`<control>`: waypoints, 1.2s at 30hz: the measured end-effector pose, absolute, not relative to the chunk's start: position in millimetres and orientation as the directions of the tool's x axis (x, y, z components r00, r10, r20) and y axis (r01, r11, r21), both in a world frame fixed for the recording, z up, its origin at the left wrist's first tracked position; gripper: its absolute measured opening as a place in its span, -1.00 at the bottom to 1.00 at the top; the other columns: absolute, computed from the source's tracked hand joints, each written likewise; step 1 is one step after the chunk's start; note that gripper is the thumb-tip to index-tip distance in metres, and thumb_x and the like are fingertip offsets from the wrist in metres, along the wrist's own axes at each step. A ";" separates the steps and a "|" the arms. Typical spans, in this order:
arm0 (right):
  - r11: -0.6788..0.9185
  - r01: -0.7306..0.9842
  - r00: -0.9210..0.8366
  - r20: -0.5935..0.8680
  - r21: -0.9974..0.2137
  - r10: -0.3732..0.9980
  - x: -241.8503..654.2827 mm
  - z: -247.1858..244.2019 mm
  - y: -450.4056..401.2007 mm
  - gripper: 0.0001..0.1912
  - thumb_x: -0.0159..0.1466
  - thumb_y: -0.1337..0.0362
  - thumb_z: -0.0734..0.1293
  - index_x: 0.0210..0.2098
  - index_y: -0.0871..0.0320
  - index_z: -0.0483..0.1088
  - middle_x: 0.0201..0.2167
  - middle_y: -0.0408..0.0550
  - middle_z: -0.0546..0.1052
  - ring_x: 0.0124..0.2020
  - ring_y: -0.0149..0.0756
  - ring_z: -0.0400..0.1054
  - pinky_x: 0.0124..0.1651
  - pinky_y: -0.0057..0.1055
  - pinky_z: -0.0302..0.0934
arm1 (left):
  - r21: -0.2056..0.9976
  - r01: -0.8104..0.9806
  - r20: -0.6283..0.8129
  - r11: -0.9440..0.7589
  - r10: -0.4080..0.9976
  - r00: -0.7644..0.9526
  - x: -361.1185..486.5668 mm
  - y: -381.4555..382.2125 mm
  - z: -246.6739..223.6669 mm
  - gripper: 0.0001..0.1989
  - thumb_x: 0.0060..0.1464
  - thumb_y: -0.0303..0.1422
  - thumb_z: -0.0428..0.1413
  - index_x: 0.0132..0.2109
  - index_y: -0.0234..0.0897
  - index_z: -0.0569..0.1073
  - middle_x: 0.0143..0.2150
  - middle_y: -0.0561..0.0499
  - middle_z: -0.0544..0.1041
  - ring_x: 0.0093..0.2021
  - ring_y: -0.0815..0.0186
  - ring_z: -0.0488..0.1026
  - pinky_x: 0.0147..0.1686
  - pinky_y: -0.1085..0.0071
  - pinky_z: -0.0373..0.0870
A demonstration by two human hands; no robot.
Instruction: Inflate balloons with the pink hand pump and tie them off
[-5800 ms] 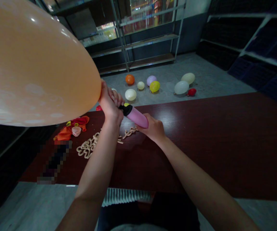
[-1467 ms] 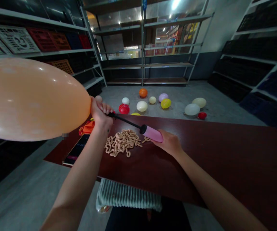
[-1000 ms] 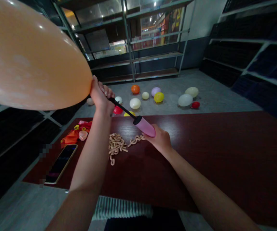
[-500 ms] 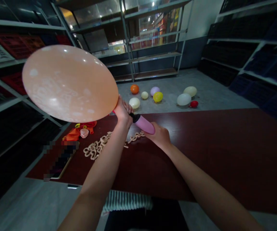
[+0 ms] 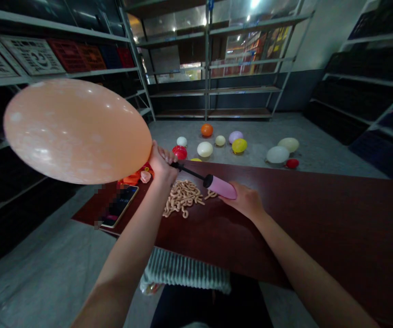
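A large peach balloon (image 5: 80,132), inflated and printed with pale marks, stretches left from my left hand (image 5: 164,163). That hand is closed around the balloon's neck and the near end of a hand balloon pump; the nozzle is hidden in my fingers. The balloon pump (image 5: 220,186) has a pink barrel and a black rod, which shows between my hands. My right hand (image 5: 246,200) wraps round the barrel's far end, over the dark red table (image 5: 302,218). Beneath the pump lies a pile of beige curly strips (image 5: 184,198).
A phone (image 5: 121,205) lies on the table's left, with limp orange balloons (image 5: 131,177) behind it. Several inflated balloons rest on the floor beyond, including a yellow balloon (image 5: 239,146) and an orange balloon (image 5: 206,130). Metal shelves (image 5: 237,89) stand at the back.
The pump has been drawn out: its black rod now shows and my right hand is farther from my left. The view has turned, so the balloon appears farther left.
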State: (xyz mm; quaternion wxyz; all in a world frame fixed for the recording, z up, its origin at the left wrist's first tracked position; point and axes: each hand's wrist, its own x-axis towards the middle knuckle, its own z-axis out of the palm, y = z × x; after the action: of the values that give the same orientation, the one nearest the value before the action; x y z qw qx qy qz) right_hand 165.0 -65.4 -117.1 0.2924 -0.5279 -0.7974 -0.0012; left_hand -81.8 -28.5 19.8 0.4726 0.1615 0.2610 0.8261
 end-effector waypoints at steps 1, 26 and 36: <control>0.449 0.838 -0.278 0.464 -0.310 0.841 164.6 -116.3 -65.9 -0.58 0.20 -0.01 0.38 -0.07 0.13 0.47 -0.21 0.06 0.62 -0.22 -0.11 0.53 -0.23 -0.32 0.29 | 0.584 -0.691 0.039 -0.426 0.865 -0.501 -89.1 -30.8 24.5 -0.39 0.40 -0.26 -0.07 -0.63 -0.28 -0.03 -0.78 0.18 -0.08 -0.78 0.49 -0.12 -0.73 0.48 -0.09; 0.178 0.832 0.075 0.424 -0.526 0.903 172.8 -124.3 -43.8 -0.56 0.20 -0.12 0.33 -0.16 0.11 0.41 -0.38 -0.01 0.61 -0.37 -0.08 0.52 -0.40 -0.32 0.20 | 0.767 -0.570 0.187 -0.295 0.952 -0.241 55.7 30.2 28.6 -0.39 0.31 0.02 -0.02 -0.57 -0.21 -0.02 -0.75 0.19 -0.10 -0.76 0.46 -0.15 -0.69 0.41 -0.16; 0.225 0.854 0.002 0.435 -0.469 0.900 174.1 -123.5 -43.5 -0.54 0.20 -0.14 0.34 -0.10 0.07 0.41 -0.29 -0.03 0.62 -0.30 -0.12 0.51 -0.36 -0.35 0.17 | 0.700 -0.636 0.160 -0.326 0.939 -0.305 40.5 25.5 -7.8 -0.42 0.32 -0.12 0.04 -0.59 -0.23 0.02 -0.75 0.19 -0.03 -0.77 0.48 -0.07 -0.70 0.43 -0.11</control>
State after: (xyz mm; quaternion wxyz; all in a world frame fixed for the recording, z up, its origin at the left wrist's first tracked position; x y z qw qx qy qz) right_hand 174.1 -43.5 -123.5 0.3384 -0.6217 -0.7055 0.0342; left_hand 40.5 25.5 -7.8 0.5161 0.2849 0.2660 0.7627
